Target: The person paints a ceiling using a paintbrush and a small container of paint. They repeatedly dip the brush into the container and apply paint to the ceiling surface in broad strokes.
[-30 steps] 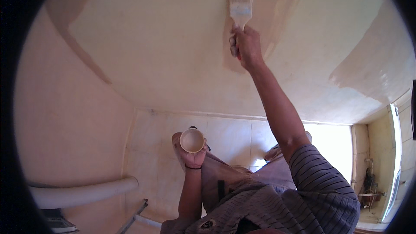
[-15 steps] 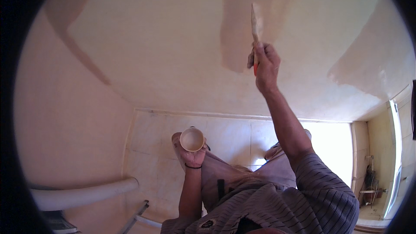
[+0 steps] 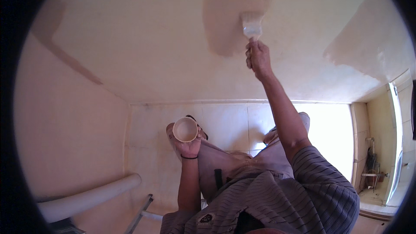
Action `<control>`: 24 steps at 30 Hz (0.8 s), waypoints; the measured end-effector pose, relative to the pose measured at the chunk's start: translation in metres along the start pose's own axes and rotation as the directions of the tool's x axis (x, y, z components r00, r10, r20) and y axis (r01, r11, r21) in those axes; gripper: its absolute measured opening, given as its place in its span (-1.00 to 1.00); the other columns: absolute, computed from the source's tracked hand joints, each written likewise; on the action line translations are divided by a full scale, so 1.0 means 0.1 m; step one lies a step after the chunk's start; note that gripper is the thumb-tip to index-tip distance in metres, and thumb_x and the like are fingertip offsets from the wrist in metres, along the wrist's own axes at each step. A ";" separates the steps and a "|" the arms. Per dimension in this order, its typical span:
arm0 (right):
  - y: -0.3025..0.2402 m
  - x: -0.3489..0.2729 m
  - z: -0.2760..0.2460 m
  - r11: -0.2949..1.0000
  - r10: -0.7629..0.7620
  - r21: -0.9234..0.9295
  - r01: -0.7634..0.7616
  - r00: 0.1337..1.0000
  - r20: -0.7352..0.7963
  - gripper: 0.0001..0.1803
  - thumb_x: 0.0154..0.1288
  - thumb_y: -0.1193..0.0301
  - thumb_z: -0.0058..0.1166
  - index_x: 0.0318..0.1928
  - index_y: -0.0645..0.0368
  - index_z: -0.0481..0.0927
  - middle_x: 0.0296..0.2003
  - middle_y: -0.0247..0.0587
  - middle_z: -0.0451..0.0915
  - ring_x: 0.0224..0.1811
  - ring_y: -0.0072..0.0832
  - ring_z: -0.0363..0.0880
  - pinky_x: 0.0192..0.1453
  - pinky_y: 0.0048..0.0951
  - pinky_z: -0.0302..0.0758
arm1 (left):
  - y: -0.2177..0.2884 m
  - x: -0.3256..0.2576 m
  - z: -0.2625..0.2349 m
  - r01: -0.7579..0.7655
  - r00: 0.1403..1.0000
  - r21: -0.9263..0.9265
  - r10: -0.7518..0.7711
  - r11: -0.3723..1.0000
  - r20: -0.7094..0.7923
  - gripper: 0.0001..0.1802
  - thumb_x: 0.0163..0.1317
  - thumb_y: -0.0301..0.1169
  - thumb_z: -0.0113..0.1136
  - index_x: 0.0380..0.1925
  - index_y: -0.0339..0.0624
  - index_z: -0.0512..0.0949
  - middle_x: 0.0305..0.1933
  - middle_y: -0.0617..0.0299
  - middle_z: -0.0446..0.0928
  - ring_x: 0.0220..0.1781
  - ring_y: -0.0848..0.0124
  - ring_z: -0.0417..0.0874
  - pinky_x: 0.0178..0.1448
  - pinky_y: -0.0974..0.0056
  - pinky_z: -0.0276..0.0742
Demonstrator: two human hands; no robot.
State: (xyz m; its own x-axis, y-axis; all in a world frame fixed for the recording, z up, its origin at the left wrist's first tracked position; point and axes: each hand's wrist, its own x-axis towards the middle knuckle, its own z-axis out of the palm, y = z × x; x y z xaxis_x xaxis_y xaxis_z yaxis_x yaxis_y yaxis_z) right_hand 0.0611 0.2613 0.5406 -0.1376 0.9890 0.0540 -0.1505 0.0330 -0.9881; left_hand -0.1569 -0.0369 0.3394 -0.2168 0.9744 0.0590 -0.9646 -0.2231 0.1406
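Note:
My right hand (image 3: pixel 260 58) is closed round the handle of a wide paintbrush (image 3: pixel 251 26), held out in front of me. Its pale bristles lie against the wall (image 3: pixel 164 39), at the right side of a darker, wet-looking patch (image 3: pixel 225 21). Lower and to the left, my left hand (image 3: pixel 189 147) grips a small round tub (image 3: pixel 185 129) from below and the side, with the open top toward me. Inside the tub is a pale surface, but I cannot make out how deep the contents are.
More dark patches (image 3: pixel 362 39) mark the wall at right and left. A thick pale pipe (image 3: pixel 95 195) juts in at lower left, near a metal frame (image 3: pixel 141 212). Tiled floor (image 3: pixel 225 125) runs along the wall's foot. Bright light and a doorway (image 3: pixel 359 143) lie at right.
The paintbrush has turned from edge-on to flat against the wall, with its bristles slightly lower. The view has shifted a little. My left hand still holds the tub.

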 end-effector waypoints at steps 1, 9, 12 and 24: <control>0.14 -0.09 -0.03 0.998 0.060 0.001 -0.060 0.998 0.023 -0.51 0.62 0.00 -0.07 -0.27 0.20 0.46 -0.62 -0.38 0.36 -0.76 -0.60 0.31 -0.73 -0.50 0.23 | 0.00 0.00 0.00 0.008 1.000 -0.006 -0.008 1.000 0.003 -0.15 0.41 0.30 -0.01 0.32 -0.25 0.41 0.19 -0.30 0.51 0.07 -0.16 0.61 -0.06 -0.02 0.72; 0.57 -0.54 -0.36 0.787 0.505 0.314 -0.531 0.847 0.167 -0.79 0.56 0.39 -0.05 -0.18 0.30 0.51 -0.52 -0.26 0.50 -0.66 -0.50 0.41 -0.62 -0.44 0.37 | 0.03 -0.01 -0.10 0.006 1.000 -0.004 -0.006 1.000 -0.023 -0.15 0.39 0.29 0.03 0.35 -0.23 0.38 0.24 -0.29 0.46 0.13 -0.16 0.57 -0.03 -0.01 0.72; 0.24 -0.02 -0.49 0.779 0.368 0.429 -0.457 0.888 0.276 -0.77 0.56 0.49 -0.14 -0.01 0.42 0.50 -0.41 -0.22 0.53 -0.60 -0.55 0.44 -0.55 -0.51 0.41 | 0.02 0.01 -0.05 0.031 0.999 -0.024 -0.032 0.999 -0.018 -0.17 0.39 0.26 0.05 0.35 -0.23 0.38 0.24 -0.29 0.46 0.13 -0.16 0.57 -0.02 -0.02 0.73; -1.10 -0.09 -0.21 0.966 0.019 0.255 -0.053 0.991 0.133 -0.67 0.60 0.30 -0.01 -0.06 0.43 0.53 -0.49 -0.36 0.48 -0.67 -0.72 0.32 -0.63 -0.65 0.24 | 0.02 -0.01 -0.03 0.007 1.000 -0.042 -0.008 0.999 -0.018 -0.19 0.42 0.26 0.00 0.34 -0.23 0.39 0.24 -0.29 0.47 0.10 -0.17 0.59 -0.01 -0.02 0.72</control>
State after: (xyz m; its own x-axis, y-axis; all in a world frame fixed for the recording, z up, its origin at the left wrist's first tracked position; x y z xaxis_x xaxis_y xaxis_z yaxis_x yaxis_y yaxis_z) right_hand 0.0996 0.2515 0.6453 -0.2698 0.9614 0.0542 -0.3876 -0.0570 -0.9201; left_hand -0.1586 -0.0384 0.3370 -0.2115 0.9765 0.0402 -0.9716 -0.2146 0.0999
